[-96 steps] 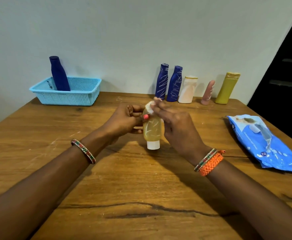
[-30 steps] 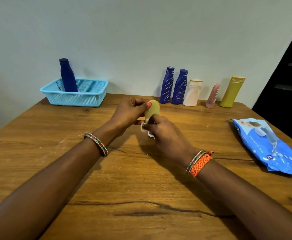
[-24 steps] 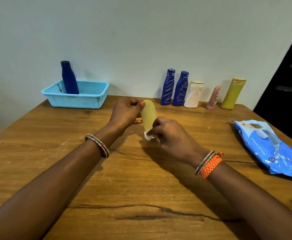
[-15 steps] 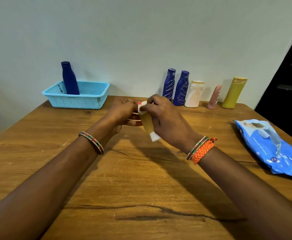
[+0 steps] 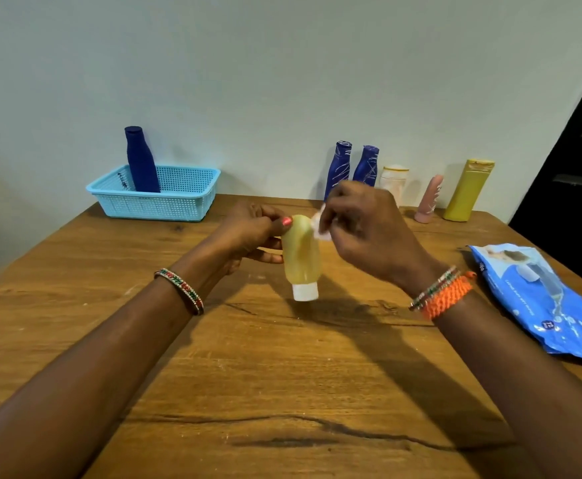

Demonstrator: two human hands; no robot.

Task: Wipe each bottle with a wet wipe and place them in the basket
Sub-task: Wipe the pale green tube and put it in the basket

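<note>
Two hands work above the table: left hand grips the yellow bottle, upright, cap down; right hand pinches the wipe against its upper end, basket far left.

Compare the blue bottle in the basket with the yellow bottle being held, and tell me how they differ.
The blue bottle stands upright in the basket, cap up; the yellow bottle is held above the table, white cap down. No hand touches the blue bottle; the left hand grips the yellow bottle while the right hand holds a wipe at it. The blue bottle is opaque, the yellow bottle translucent.
</note>
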